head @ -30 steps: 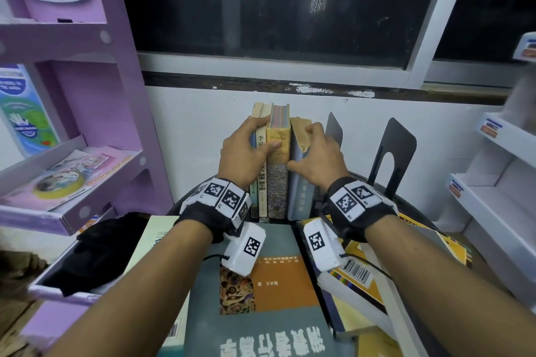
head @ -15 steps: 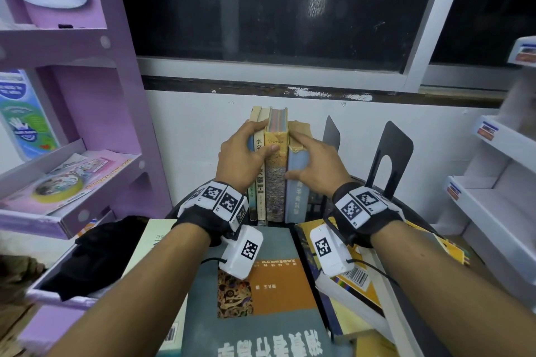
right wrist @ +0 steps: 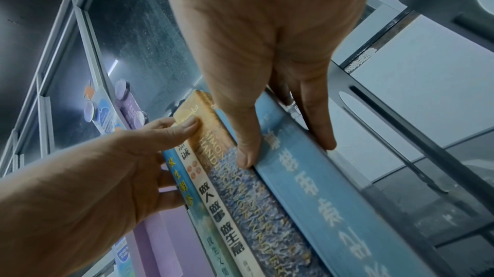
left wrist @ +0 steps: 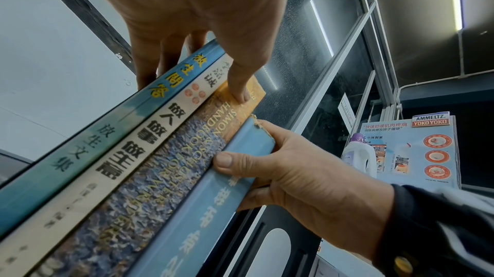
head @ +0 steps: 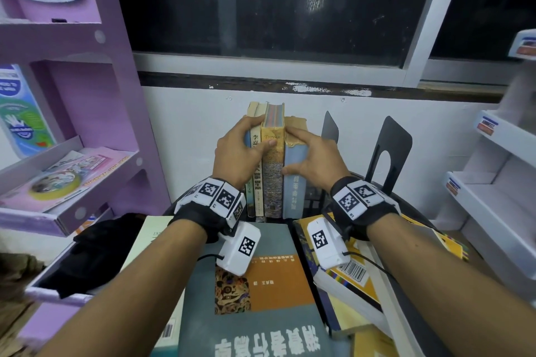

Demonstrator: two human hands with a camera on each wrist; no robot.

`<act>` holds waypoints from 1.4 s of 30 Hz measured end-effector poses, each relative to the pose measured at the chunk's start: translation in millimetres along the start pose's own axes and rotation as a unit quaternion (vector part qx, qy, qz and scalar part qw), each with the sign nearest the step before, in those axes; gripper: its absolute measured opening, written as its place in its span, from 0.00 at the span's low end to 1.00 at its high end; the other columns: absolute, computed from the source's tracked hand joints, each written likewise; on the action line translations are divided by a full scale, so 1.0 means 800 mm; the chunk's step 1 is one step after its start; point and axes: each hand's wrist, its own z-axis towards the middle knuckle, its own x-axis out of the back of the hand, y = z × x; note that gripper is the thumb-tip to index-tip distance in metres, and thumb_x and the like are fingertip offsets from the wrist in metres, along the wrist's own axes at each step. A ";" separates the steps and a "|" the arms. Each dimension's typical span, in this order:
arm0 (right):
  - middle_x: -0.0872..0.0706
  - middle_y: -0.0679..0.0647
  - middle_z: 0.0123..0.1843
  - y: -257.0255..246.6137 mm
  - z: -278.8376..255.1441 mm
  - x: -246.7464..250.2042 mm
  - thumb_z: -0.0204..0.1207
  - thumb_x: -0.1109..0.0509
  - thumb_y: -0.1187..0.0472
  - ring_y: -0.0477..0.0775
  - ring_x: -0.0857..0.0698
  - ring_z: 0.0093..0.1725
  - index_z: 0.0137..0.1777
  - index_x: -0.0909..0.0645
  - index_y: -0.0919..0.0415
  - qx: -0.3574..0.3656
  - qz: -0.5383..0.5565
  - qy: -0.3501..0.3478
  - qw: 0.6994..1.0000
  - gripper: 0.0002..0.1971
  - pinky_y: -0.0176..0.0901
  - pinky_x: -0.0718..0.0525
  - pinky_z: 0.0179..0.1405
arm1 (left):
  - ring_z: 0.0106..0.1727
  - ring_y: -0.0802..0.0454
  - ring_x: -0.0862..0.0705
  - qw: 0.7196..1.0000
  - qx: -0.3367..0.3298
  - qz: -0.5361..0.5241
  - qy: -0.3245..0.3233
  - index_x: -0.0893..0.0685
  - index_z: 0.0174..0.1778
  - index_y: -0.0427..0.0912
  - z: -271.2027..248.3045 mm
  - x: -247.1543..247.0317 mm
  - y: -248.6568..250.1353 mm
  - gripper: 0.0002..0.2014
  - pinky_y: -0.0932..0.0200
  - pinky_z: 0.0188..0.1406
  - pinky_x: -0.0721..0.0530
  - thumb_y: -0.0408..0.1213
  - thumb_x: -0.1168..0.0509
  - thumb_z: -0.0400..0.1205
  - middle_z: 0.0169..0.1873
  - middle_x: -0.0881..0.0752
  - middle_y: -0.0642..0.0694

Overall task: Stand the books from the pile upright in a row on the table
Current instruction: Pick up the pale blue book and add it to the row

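The 4 upright books (head: 268, 165) stand in a tight row at the back of the table, squeezed between both hands. The right hand (head: 311, 159) has slid lower on the pale blue book (head: 294, 182), thumb on its spine, fingers curled round its far side; the left hand (head: 239, 151) clasps the other end. The row looks squared, so the next book can come from the pile (head: 255, 284) just below the wrists.

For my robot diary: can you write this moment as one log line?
step: squaring row | left hand: holds left books | right hand: holds pale blue book | upright books: four | pile: remains
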 end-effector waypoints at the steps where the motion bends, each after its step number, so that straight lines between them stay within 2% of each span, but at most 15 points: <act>1: 0.19 0.54 0.73 0.000 0.000 0.000 0.59 0.12 0.59 0.53 0.22 0.73 0.79 0.28 0.51 -0.001 0.002 -0.003 1.000 0.47 0.37 0.28 0.72 | 0.57 0.58 0.15 1.000 -0.001 0.004 0.002 0.19 0.66 0.54 0.000 0.000 -0.001 0.22 0.52 0.63 0.17 0.44 0.25 0.75 0.56 0.12 0.55; 8: 0.19 0.54 0.73 0.000 -0.002 -0.002 0.59 0.13 0.60 0.54 0.22 0.73 0.79 0.27 0.50 -0.001 0.009 0.004 1.000 0.46 0.33 0.30 0.69 | 0.60 0.55 0.16 1.000 -0.009 0.016 0.006 0.19 0.67 0.54 -0.002 -0.001 -0.002 0.22 0.50 0.65 0.19 0.44 0.26 0.76 0.58 0.13 0.56; 17: 0.19 0.54 0.74 -0.004 -0.006 0.001 0.61 0.13 0.57 0.55 0.23 0.73 0.80 0.29 0.48 -0.012 -0.010 -0.001 1.000 0.46 0.39 0.28 0.71 | 0.61 0.55 0.16 1.000 -0.010 0.021 0.004 0.20 0.67 0.54 -0.001 -0.002 -0.003 0.23 0.48 0.64 0.19 0.45 0.26 0.76 0.58 0.13 0.56; 21: 0.19 0.54 0.73 -0.006 -0.007 0.001 0.61 0.13 0.58 0.54 0.23 0.72 0.80 0.29 0.49 -0.011 -0.015 0.000 1.000 0.45 0.36 0.28 0.68 | 0.61 0.54 0.16 1.000 -0.014 0.022 0.002 0.20 0.67 0.54 -0.001 -0.002 -0.004 0.23 0.47 0.63 0.18 0.46 0.26 0.76 0.58 0.14 0.56; 27: 0.18 0.53 0.72 -0.009 -0.008 -0.002 0.61 0.14 0.57 0.55 0.22 0.71 0.79 0.28 0.49 -0.010 -0.015 0.007 1.000 0.45 0.39 0.26 0.68 | 0.63 0.55 0.17 1.000 -0.014 0.012 0.000 0.20 0.67 0.52 -0.002 0.000 -0.002 0.23 0.48 0.66 0.20 0.44 0.26 0.76 0.61 0.15 0.55; 33: 0.21 0.56 0.73 -0.013 -0.013 0.000 0.64 0.15 0.56 0.58 0.24 0.72 0.80 0.34 0.52 -0.032 -0.014 0.000 0.999 0.45 0.41 0.27 0.67 | 0.66 0.52 0.20 0.999 -0.013 0.035 -0.034 0.22 0.69 0.52 -0.001 0.008 0.009 0.23 0.48 0.70 0.23 0.42 0.28 0.77 0.64 0.17 0.52; 36: 0.21 0.60 0.70 -0.015 -0.016 0.001 0.67 0.18 0.57 0.61 0.22 0.69 0.81 0.37 0.53 -0.052 -0.006 -0.011 0.999 0.44 0.44 0.24 0.61 | 0.66 0.51 0.20 0.998 -0.003 0.037 -0.045 0.23 0.69 0.53 -0.004 0.013 0.013 0.23 0.46 0.69 0.23 0.41 0.28 0.78 0.65 0.18 0.51; 39: 0.20 0.62 0.69 -0.019 -0.023 0.005 0.71 0.21 0.60 0.63 0.20 0.65 0.82 0.42 0.56 -0.069 0.003 -0.029 0.997 0.44 0.42 0.24 0.55 | 0.66 0.48 0.20 0.998 0.014 0.044 -0.050 0.25 0.72 0.52 -0.010 0.016 0.017 0.25 0.44 0.68 0.22 0.41 0.29 0.79 0.67 0.19 0.49; 42: 0.19 0.63 0.67 -0.024 -0.031 0.010 0.72 0.23 0.60 0.63 0.18 0.62 0.83 0.44 0.57 -0.073 -0.001 -0.034 0.997 0.43 0.44 0.21 0.56 | 0.62 0.45 0.18 0.997 0.035 0.040 -0.058 0.28 0.73 0.53 -0.020 0.022 0.021 0.27 0.41 0.64 0.19 0.41 0.29 0.79 0.65 0.18 0.47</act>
